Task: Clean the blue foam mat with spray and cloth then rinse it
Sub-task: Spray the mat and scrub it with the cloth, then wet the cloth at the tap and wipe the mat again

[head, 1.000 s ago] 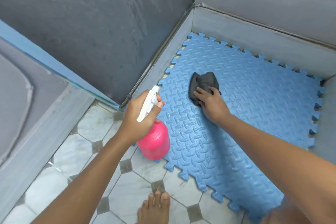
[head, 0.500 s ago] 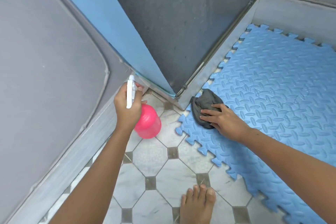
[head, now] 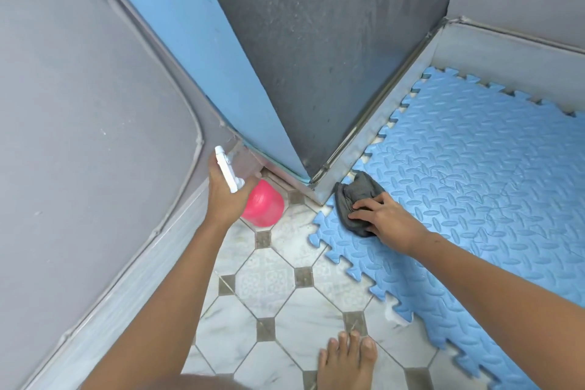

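Note:
The blue foam mat [head: 474, 187] with jigsaw edges lies on the floor at the right, against the grey walls. A dark grey cloth [head: 354, 196] sits bunched on the mat's near-left corner, and my right hand [head: 384, 218] presses down on it with fingers spread. My left hand [head: 223, 191] grips the neck of a pink spray bottle [head: 264, 204] with a white trigger head, held low over the tiles to the left of the mat.
White marble tiles with small grey squares [head: 269, 288] cover the floor in front. A blue and dark grey wall corner [head: 304, 165] juts between bottle and mat. A grey panel [head: 95, 136] fills the left. My bare foot [head: 348, 361] stands on the tiles.
My right hand dragged the cloth from the mat's middle to its near-left corner. My left hand carried the bottle leftward off the mat's edge over the tiles. The view swung left.

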`<state>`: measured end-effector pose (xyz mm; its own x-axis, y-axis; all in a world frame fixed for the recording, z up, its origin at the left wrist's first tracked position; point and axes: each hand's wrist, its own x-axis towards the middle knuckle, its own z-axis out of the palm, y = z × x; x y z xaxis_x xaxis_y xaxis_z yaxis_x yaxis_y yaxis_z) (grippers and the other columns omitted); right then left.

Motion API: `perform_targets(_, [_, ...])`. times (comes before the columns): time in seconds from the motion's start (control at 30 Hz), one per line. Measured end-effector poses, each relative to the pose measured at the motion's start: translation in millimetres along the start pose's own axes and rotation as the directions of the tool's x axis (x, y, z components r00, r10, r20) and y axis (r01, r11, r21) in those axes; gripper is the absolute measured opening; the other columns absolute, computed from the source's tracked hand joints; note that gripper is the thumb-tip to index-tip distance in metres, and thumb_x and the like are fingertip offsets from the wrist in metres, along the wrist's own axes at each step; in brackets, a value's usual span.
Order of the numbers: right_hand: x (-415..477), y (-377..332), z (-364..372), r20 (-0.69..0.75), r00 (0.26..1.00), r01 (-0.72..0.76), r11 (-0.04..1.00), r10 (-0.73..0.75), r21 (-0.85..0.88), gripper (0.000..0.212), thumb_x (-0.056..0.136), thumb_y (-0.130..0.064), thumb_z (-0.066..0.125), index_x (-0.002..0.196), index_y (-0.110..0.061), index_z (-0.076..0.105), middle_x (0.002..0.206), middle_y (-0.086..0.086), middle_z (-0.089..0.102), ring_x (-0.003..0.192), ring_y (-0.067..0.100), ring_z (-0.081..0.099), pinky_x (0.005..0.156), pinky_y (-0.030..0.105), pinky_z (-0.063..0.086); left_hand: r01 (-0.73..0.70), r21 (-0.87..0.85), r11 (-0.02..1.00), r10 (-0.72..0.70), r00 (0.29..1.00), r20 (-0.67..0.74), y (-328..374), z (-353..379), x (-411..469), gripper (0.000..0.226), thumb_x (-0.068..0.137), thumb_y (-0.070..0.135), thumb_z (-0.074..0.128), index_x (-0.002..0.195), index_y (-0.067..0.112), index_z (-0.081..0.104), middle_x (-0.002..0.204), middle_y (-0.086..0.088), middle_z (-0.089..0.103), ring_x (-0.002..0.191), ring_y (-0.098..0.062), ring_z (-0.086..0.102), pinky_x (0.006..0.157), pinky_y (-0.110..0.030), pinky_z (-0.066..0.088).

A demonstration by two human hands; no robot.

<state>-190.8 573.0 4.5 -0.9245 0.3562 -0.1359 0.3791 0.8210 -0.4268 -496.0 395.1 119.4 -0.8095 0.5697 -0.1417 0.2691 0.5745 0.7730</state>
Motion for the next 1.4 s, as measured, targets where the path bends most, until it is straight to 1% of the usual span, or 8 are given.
perform_targets(0.1, [2, -7, -6, 0.067, 0.997, -0.037, 0.998, 0.04, -0.045, 0.059, 0.09, 0.002, 0.058, 0.135, -0.035, 0.057, 0.133, -0.016, 0.049, 0.096, 0.018, 0.033, 0.075, 0.025, 0.045, 0.233, 0.329, 0.915, -0.29, 0.948, 0.133, 3, -19, -9, 0.132, 0.067, 0.07, 0.078, 0.16, 0.01, 0.006, 0.163, -0.015, 0.026, 0.144, -0.037, 0.039, 0.111, -0.049, 0.043])
perform_targets(0.2, [3, -12, -10, 0.109, 0.985, -0.132, 0.991, 0.131, -0.004, 0.065, 0.084, 0.014, 0.048, 0.13, -0.031, 0.059, 0.128, -0.012, 0.051, 0.094, 0.019, 0.035, 0.071, 0.031, 0.048, 0.126, 0.649, 0.75, -0.423, 0.846, 0.324, 27, -29, -34, 0.087, 0.09, 0.064, 0.064, 0.152, 0.011, 0.037, 0.146, -0.013, 0.052, 0.121, -0.03, 0.056, 0.095, -0.038, 0.048])
perform_targets(0.33, [-7, -20, -27, 0.064, 0.943, -0.329, 0.896, 0.325, 0.297, 0.058, 0.08, 0.014, 0.04, 0.111, -0.024, 0.071, 0.112, -0.004, 0.063, 0.094, 0.019, 0.05, 0.08, 0.028, 0.045, -0.272, 0.418, 0.867, 0.053, 0.883, 0.466, 87, -12, -77, 0.044, 0.095, 0.056, 0.061, 0.125, 0.023, 0.064, 0.107, 0.005, 0.072, 0.099, -0.014, 0.067, 0.091, -0.037, 0.055])
perform_targets(0.47, [-23, -27, -73, 0.076, 0.835, -0.45, 0.598, 0.544, 0.663, 0.05, 0.08, 0.013, 0.043, 0.087, -0.028, 0.072, 0.082, 0.003, 0.071, 0.072, 0.018, 0.062, 0.066, 0.031, 0.051, -0.55, 0.177, 0.816, 0.395, 0.755, 0.524, 161, 5, -85, 0.025, 0.1, 0.049, 0.057, 0.107, 0.027, 0.068, 0.085, 0.008, 0.069, 0.077, -0.009, 0.065, 0.077, -0.041, 0.056])
perform_targets(0.7, [-43, -24, -225, -0.012, 0.77, -0.106, 0.146, 0.637, 0.984, 0.037, 0.091, 0.018, 0.046, 0.115, -0.002, 0.066, 0.106, 0.024, 0.072, 0.09, 0.028, 0.072, 0.08, 0.037, 0.061, -0.833, 0.057, 0.551, 0.781, 0.538, 0.316, 361, 12, -65, 0.028, 0.101, 0.044, 0.059, 0.11, 0.018, 0.064, 0.067, 0.008, 0.057, 0.061, -0.001, 0.053, 0.068, -0.029, 0.043])
perform_targets(0.9, [-74, -22, -332, -0.103, 0.657, 0.193, -0.035, 0.747, 0.981, 0.03, 0.094, 0.012, 0.047, 0.108, -0.003, 0.067, 0.095, 0.012, 0.071, 0.083, 0.02, 0.066, 0.062, 0.022, 0.058, -0.854, 0.39, 0.346, 0.904, 0.415, 0.107, 525, 17, -33, 0.04, 0.102, 0.049, 0.049, 0.098, 0.012, 0.064, 0.083, 0.0, 0.071, 0.084, -0.034, 0.067, 0.072, -0.04, 0.05])
perform_targets(1.2, [-100, -20, -413, -0.115, 0.591, 0.379, -0.148, 0.799, 0.913, 0.029, 0.096, 0.008, 0.046, 0.1, -0.01, 0.068, 0.092, 0.008, 0.074, 0.088, 0.018, 0.068, 0.076, 0.03, 0.053, -0.552, 0.822, 0.14, 0.59, 0.713, 0.378, 629, 61, 18, 0.048, 0.102, 0.054, 0.049, 0.122, 0.013, 0.064, 0.131, -0.008, 0.065, 0.124, -0.031, 0.06, 0.086, -0.036, 0.041])
perform_targets(1.4, [-103, -19, -425, -0.137, 0.626, 0.301, -0.076, 0.768, 0.95, 0.028, 0.094, 0.007, 0.05, 0.109, -0.007, 0.069, 0.098, 0.01, 0.075, 0.092, 0.022, 0.07, 0.07, 0.028, 0.056, -0.597, 0.778, 0.198, 0.578, 0.712, 0.4, 617, 70, 32, 0.039, 0.103, 0.029, 0.045, 0.131, 0.008, 0.062, 0.138, -0.015, 0.061, 0.125, -0.036, 0.059, 0.088, -0.036, 0.044])
